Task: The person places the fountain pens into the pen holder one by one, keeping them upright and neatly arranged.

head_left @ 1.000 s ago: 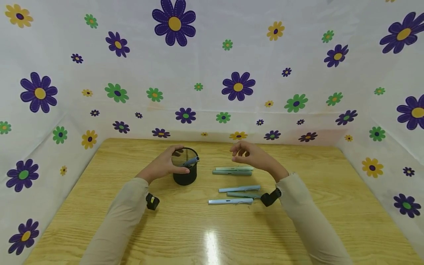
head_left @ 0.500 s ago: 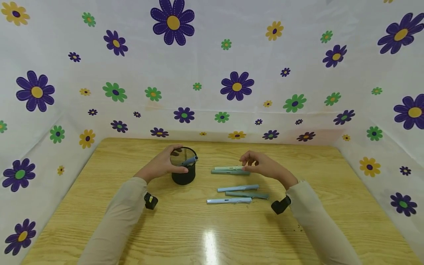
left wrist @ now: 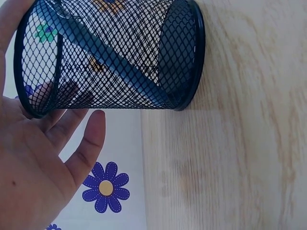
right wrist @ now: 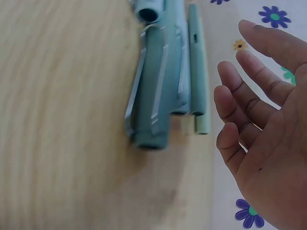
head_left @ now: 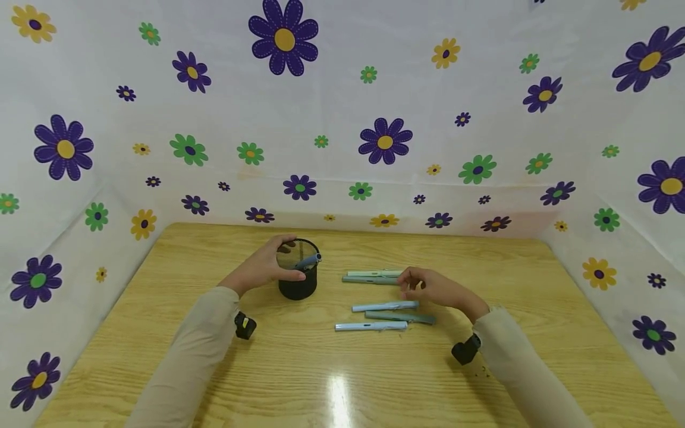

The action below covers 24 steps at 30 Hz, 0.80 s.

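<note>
Head view: for the step that seems to be in hand, the picking up of a pen, one barrel is best pinched near its middle, with the fingertips brought straight down and closed across that pen alone. Extra care is called for at the far pair, where a pale green pen is laid alongside a grey-green pen and both could be caught together. Of the near three, a dark green pen is set between a farther light blue pen and a nearer light blue pen; its clip could snag. Meanwhile the mesh cup should be steadied upright.

By the left hand the cup is gripped at its rim, thumb on the near side, the other fingers on the far side; a blue pen is leaned inside. By the right hand nothing is held: its fingers are loosely curved and parted. They are placed at the right ends of the far pair, with the near three to their near left. No contact is seen; height above the worktop cannot be judged.
</note>
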Each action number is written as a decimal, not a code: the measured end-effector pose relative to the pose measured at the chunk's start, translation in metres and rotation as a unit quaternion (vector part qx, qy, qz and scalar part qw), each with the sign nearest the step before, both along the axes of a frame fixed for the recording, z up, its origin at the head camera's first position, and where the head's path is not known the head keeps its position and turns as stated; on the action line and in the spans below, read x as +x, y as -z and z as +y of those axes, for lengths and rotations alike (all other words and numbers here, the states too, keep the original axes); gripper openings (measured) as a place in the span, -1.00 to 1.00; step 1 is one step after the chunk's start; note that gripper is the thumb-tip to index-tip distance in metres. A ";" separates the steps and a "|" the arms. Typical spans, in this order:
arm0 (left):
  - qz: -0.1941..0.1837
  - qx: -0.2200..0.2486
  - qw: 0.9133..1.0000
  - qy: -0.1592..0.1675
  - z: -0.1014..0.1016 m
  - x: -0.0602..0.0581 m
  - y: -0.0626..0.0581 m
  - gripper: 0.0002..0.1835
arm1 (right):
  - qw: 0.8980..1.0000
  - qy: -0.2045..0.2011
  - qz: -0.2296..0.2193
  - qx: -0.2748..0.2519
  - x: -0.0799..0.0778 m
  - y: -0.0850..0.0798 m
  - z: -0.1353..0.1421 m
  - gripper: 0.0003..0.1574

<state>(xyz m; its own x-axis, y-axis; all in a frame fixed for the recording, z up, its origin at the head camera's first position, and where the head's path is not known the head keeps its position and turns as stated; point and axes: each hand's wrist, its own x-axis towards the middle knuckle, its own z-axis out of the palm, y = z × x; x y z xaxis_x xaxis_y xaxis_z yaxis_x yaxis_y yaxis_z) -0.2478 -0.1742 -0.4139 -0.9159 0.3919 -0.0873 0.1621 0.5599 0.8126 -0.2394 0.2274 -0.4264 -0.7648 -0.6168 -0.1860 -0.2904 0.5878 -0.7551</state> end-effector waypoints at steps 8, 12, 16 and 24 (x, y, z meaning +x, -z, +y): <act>0.000 0.002 1.000 0.002 0.000 0.000 0.000 0.09 | 1.000 0.002 -0.016 0.014 0.003 0.009 0.009 -0.59; 0.001 0.001 1.000 0.003 0.000 0.000 0.000 0.09 | 1.000 -0.003 -0.014 0.011 0.004 0.010 0.011 -0.62; 0.002 0.002 1.000 0.002 -0.001 0.000 0.001 0.10 | 1.000 -0.005 -0.016 0.012 0.006 0.012 0.013 -0.66; 0.002 0.007 1.000 0.004 0.000 -0.001 0.002 0.09 | 0.999 0.000 -0.041 0.009 0.007 0.017 0.015 -0.63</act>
<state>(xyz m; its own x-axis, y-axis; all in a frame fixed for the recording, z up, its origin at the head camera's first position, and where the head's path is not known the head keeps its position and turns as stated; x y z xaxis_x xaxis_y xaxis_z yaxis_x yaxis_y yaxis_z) -0.2490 -0.1743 -0.4161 -0.9132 0.4001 -0.0775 0.1702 0.5472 0.8195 -0.2329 0.2422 -0.4434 -0.7470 -0.6125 -0.2585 -0.2280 0.6013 -0.7658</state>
